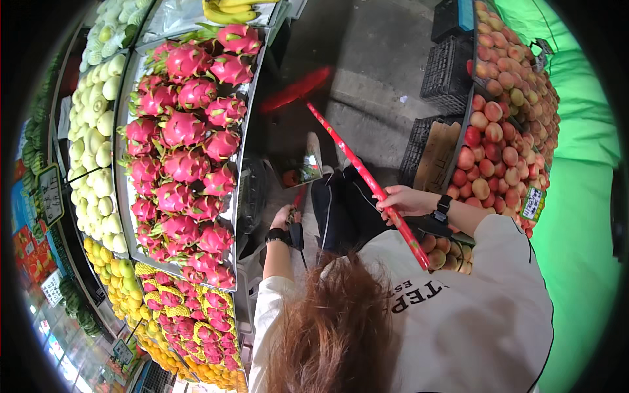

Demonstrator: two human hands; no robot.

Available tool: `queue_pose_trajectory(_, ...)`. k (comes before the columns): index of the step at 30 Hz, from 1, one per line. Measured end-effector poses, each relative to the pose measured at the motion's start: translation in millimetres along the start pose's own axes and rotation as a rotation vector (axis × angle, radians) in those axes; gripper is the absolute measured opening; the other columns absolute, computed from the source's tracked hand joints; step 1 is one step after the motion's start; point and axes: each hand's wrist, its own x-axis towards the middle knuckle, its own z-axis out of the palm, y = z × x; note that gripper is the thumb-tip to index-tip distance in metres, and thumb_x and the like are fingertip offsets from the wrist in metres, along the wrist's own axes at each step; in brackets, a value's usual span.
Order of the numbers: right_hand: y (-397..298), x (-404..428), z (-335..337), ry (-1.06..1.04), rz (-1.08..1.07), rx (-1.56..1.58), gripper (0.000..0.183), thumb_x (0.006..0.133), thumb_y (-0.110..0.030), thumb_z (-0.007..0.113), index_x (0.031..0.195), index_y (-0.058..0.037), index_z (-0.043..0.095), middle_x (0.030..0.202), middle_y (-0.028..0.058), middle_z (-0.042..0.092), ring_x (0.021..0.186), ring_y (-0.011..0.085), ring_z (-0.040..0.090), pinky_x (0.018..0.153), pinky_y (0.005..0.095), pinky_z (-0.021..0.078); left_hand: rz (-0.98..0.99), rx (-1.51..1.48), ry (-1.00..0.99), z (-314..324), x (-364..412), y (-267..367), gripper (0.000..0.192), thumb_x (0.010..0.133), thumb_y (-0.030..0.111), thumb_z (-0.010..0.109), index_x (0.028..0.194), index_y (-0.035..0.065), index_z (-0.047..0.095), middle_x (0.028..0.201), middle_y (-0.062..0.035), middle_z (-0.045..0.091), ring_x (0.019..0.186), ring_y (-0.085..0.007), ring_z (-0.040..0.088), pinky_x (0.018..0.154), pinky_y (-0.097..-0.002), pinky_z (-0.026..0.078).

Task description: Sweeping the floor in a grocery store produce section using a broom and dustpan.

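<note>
My right hand [408, 200] grips the shaft of a red broom [356, 164]. The shaft slants up and left from beside my chest to a red broom head [297, 91], blurred, over the dark floor near the left stand. Lower on the left, my left hand [282, 217] is closed around the red handle [299, 195] of what looks like a dustpan [300, 169]. The pan sits just ahead of my left foot, with reddish and pale bits showing on it. A dark object with a strap [296, 235] hangs by the left wrist; I cannot tell what it is.
A metal-edged stand of dragon fruit [184, 127] borders my left, with pale melons [93, 132] beyond. Peaches or nectarines [491, 162] line the right. Black plastic crates [444, 73] and a cardboard piece [436, 154] stand below them. The concrete aisle [368, 59] runs between.
</note>
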Motion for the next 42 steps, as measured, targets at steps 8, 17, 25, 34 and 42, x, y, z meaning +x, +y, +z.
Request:
queue_pose_trajectory(8, -26, 126, -50, 0.168, -0.006, 0.069, 0.035, 0.077, -0.038, 0.050, 0.090, -0.0075, 0.040, 0.058, 0.0008, 0.041, 0.046, 0.0090, 0.044, 0.041, 0.0230, 0.0376, 0.088, -0.041, 0.051, -7, 65, 56, 0.015, 0.074, 0.017, 0.040, 0.064, 0.0059, 0.037, 0.050, -0.0076, 0.044, 0.040, -0.0160, 0.043, 0.037, -0.0245, 0.039)
queue_pose_trajectory(17, -38, 112, -49, 0.412, 0.057, -0.070, 0.035, 0.081, -0.045, 0.038, 0.074, -0.0106, 0.035, 0.045, -0.0041, 0.027, 0.029, 0.0041, 0.022, 0.027, 0.0189, 0.0196, 0.121, -0.225, 0.114, -34, 107, 100, 0.012, 0.075, 0.013, 0.042, 0.071, 0.0022, 0.042, 0.058, -0.0098, 0.047, 0.047, -0.0167, 0.047, 0.042, -0.0260, 0.042)
queue_pose_trajectory(25, -30, 114, -53, 0.541, 0.031, -0.134, 0.033, 0.082, -0.042, 0.037, 0.075, -0.0092, 0.037, 0.045, -0.0020, 0.030, 0.028, 0.0060, 0.026, 0.026, 0.0210, 0.0216, 0.244, -0.178, -0.006, -20, 118, 126, 0.010, 0.072, 0.006, 0.044, 0.067, -0.0034, 0.045, 0.059, -0.0104, 0.048, 0.051, -0.0199, 0.049, 0.048, -0.0278, 0.043)
queue_pose_trajectory(34, -16, 57, -58, 0.683, -0.066, -0.822, 0.029, 0.082, -0.030, 0.043, 0.080, -0.0012, 0.047, 0.052, 0.0119, 0.048, 0.041, 0.0190, 0.047, 0.040, 0.0301, 0.0369, 0.802, 0.722, -0.208, -36, 169, 165, 0.013, 0.051, -0.007, 0.052, 0.062, -0.0017, 0.053, 0.061, -0.0118, 0.054, 0.063, -0.0234, 0.055, 0.057, -0.0279, 0.042)
queue_pose_trajectory(42, 17, -10, -41, 0.727, 0.044, -0.597, 0.026, 0.083, -0.028, 0.042, 0.082, -0.0023, 0.048, 0.055, 0.0017, 0.043, 0.048, 0.0101, 0.041, 0.044, 0.0262, 0.0352, 0.367, 0.132, -0.288, 6, 158, 154, 0.008, 0.064, 0.003, 0.048, 0.063, -0.0040, 0.049, 0.064, -0.0128, 0.049, 0.058, -0.0219, 0.050, 0.056, -0.0278, 0.041)
